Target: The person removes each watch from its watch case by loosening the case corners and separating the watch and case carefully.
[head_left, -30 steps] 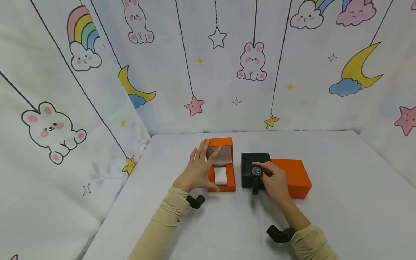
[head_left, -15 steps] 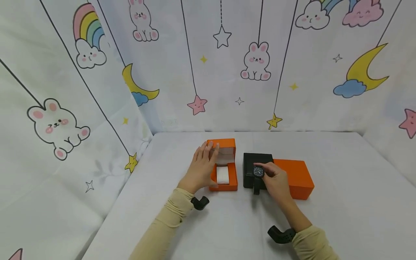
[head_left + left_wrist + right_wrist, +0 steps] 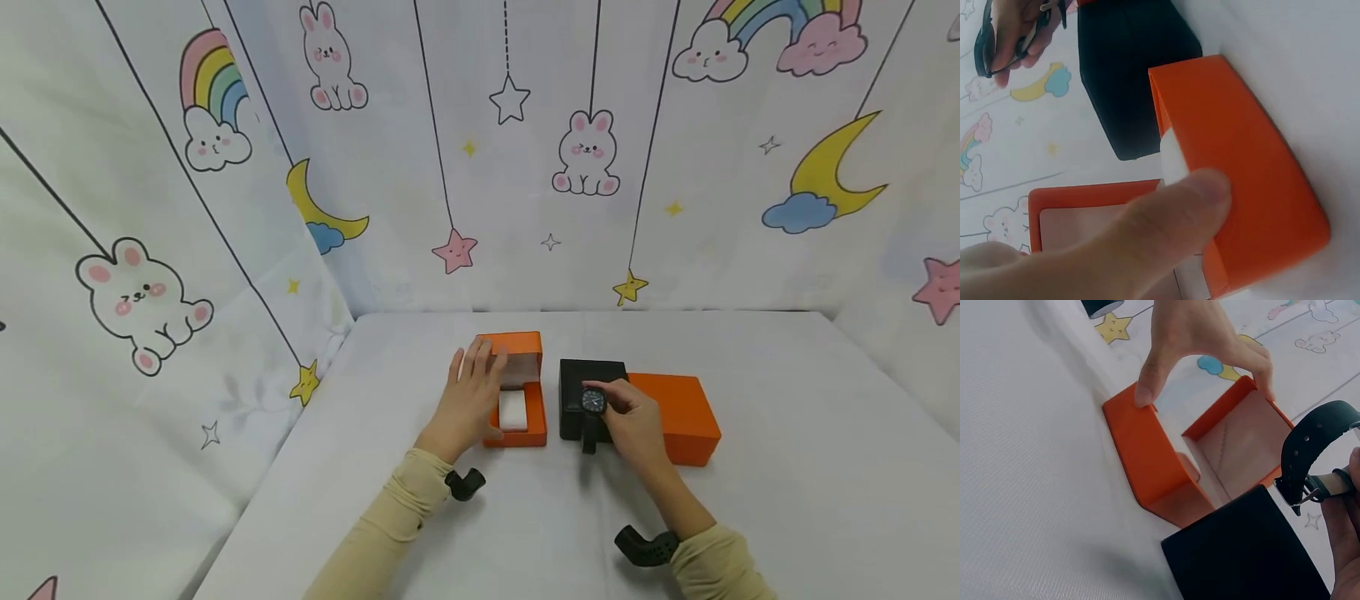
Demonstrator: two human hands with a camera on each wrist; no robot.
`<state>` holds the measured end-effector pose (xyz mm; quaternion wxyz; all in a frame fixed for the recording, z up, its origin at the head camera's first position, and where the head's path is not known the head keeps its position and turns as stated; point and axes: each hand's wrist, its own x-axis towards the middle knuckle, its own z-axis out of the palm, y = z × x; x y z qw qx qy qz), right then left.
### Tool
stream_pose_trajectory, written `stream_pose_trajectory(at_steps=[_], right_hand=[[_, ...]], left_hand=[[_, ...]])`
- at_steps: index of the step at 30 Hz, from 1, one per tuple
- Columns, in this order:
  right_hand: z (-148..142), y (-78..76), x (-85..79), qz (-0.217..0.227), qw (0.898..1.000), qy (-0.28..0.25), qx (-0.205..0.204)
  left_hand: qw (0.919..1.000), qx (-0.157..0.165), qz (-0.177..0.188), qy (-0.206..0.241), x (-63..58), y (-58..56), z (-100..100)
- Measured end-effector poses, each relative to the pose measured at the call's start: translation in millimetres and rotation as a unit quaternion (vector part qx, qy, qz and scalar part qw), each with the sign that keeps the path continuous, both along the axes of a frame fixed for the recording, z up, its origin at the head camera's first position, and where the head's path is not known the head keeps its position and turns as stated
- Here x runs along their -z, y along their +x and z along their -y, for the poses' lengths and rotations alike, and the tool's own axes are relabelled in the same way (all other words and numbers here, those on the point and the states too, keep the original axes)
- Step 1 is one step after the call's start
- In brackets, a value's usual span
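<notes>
From where I stand, the person's left hand (image 3: 471,402) is spread wide over an orange box (image 3: 536,408) with its lid raised, the thumb on the front edge of the base and the fingers reaching to the lid. Just beyond that thumb, a white cushion (image 3: 513,410) sits in the box. The right hand (image 3: 636,423) pinches a dark watch (image 3: 593,402) between thumb and fingers, strap hanging, held up off the tabletop (image 3: 540,533). A black box (image 3: 573,377) lies between the hands, and a second orange box (image 3: 682,410) lies partly hidden behind the right one.
</notes>
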<state>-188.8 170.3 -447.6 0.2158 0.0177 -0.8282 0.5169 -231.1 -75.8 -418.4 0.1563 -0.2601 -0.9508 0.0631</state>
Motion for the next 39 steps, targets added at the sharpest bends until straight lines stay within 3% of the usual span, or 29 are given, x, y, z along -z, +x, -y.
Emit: stream_pose_trajectory(at_steps=[9,16,23,29,35,39], right_hand=[[2.2,2.6,3.0,0.011,1.0,-0.008,-0.008],[2.4,1.8,-4.3,0.004,1.0,-0.008,-0.006],[2.3,2.1,-6.6,0.001,1.0,-0.007,-0.01],[-0.4,3.4,0.1,0.015,1.0,-0.009,-0.008],[1.4,2.8,0.5,0.007,1.0,-0.011,-0.004],[0.4,3.9,-0.7,-0.003,1.0,-0.018,-0.006]], left_hand=[[0.9999,0.003,-0.01,-0.008,0.2,-1.0,1.8],[0.9997,-0.001,-0.024,0.009,-4.8,-0.4,0.6],[0.9998,-0.001,-0.02,0.002,-2.4,-3.0,2.6],[0.9981,0.043,-0.031,0.031,5.0,2.7,2.0],[0.9965,0.058,-0.058,0.02,15.9,0.8,7.4],[0.9925,0.087,-0.085,0.014,20.8,-0.1,12.0]])
